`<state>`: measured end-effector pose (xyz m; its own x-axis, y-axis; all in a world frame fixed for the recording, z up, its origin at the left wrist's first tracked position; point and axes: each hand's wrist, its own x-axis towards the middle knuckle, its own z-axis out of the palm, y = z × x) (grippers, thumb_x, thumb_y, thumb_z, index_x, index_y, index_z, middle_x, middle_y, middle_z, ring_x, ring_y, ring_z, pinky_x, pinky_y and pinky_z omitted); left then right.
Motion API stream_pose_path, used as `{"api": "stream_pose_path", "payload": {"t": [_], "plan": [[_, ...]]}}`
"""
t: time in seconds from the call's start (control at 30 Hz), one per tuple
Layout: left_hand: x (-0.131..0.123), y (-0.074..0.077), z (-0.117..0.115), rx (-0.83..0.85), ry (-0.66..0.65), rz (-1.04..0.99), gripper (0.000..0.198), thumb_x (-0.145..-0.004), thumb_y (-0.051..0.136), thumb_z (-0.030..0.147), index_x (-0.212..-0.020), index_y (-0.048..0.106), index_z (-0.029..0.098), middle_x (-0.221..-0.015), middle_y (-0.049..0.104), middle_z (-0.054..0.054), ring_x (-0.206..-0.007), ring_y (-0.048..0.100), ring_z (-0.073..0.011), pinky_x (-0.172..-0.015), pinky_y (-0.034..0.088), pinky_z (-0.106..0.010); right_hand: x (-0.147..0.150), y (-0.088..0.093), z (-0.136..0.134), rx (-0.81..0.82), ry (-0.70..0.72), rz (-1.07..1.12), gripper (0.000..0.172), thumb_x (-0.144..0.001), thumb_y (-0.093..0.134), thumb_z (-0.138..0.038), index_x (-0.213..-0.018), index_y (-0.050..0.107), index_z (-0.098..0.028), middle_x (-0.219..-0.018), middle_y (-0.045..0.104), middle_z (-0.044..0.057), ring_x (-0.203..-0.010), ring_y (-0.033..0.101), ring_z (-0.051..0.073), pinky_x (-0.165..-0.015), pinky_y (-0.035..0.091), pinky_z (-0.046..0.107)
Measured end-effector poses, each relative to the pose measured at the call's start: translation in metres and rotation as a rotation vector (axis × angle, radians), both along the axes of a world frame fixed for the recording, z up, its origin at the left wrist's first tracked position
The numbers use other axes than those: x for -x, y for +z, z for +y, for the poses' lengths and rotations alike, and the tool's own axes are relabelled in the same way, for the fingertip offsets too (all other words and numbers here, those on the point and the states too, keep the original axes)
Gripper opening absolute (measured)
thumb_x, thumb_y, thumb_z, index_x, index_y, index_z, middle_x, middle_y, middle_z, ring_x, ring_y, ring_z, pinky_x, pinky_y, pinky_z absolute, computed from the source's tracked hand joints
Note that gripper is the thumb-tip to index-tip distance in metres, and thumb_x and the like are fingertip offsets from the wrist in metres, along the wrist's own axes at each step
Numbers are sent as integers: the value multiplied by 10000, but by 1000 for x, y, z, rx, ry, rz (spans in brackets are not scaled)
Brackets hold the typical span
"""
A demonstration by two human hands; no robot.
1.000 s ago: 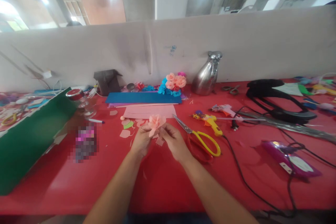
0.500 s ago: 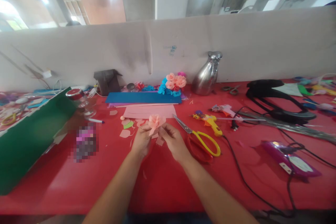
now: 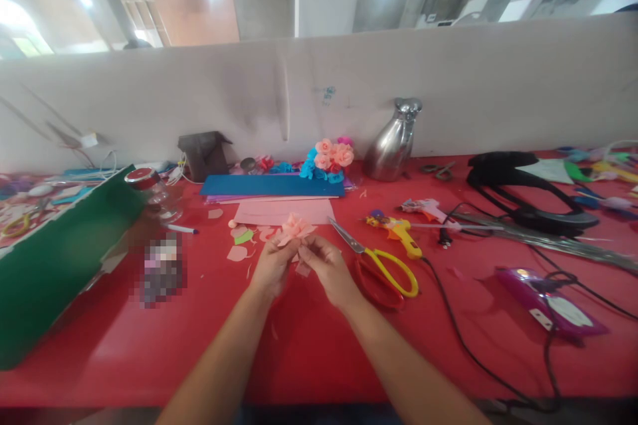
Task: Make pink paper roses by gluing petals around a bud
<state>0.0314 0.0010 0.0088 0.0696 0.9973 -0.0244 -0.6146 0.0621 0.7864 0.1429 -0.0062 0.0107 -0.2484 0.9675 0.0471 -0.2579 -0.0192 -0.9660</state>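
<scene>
A peach paper flower [image 3: 295,228] is held over the middle of the red table, its petals facing away from me. My left hand [image 3: 273,265] closes on its underside from the left. From the other side my right hand [image 3: 323,265] pinches the flower's base, the thumbs nearly meeting there. The fingertips behind the petals are partly hidden. Cut paper petals [image 3: 238,253] and a green paper piece [image 3: 244,236] lie just left of the hands. Behind the flower is a pink paper sheet [image 3: 319,211]. Large scissors [image 3: 381,265] with yellow and red handles rest right of my right hand.
Yellow [image 3: 399,232] and pink [image 3: 428,209] glue guns lie to the right, with a black cable leading to a purple power strip [image 3: 548,302]. A steel jug [image 3: 393,143], finished flowers [image 3: 333,156] and blue paper [image 3: 269,186] stand behind. A green board [image 3: 64,265] and glass jar [image 3: 154,192] are left.
The flower has tilted away from me, so its base now points more toward me. Both thumbs have come closer together beneath it.
</scene>
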Motion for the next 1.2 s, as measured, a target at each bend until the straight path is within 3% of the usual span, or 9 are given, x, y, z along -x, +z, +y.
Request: {"api": "stream_pose_path", "payload": {"t": [0.4, 0.73, 0.9, 1.2], "plan": [[6, -9, 3, 9, -113, -27, 218, -645, 774, 310, -642, 647, 134, -545, 572, 14, -498, 509, -79, -495, 411, -204, 0, -7, 3, 1, -6, 34, 240, -743, 683, -409, -792, 551, -213, -613, 511, -54, -537, 490, 101, -531, 386, 240], [5, -9, 2, 10, -30, -47, 200, -572, 807, 271, -595, 658, 139, -546, 601, 1, -508, 529, -88, -554, 459, -228, 2, -2, 1, -46, -5, 26, 255, -735, 690, -398, -714, 524, -205, -577, 491, -56, -519, 458, 100, -512, 353, 248], [4, -8, 1, 18, 2, -36, 195, -566, 806, 257, -590, 651, 141, -555, 599, 2, -505, 519, -85, -513, 439, -216, 2, -4, 2, -37, 4, 30, 263, -735, 690, -413, -725, 527, -208, -584, 491, -56, -518, 450, 100, -511, 351, 249], [4, -6, 2, 23, -69, 16, 229, -633, 778, 322, -653, 660, 127, -553, 584, 2, -490, 501, -82, -483, 409, -213, 1, -7, 2, 30, -11, 26, 259, -739, 688, -413, -745, 533, -206, -605, 510, -51, -554, 471, 98, -571, 405, 246]]}}
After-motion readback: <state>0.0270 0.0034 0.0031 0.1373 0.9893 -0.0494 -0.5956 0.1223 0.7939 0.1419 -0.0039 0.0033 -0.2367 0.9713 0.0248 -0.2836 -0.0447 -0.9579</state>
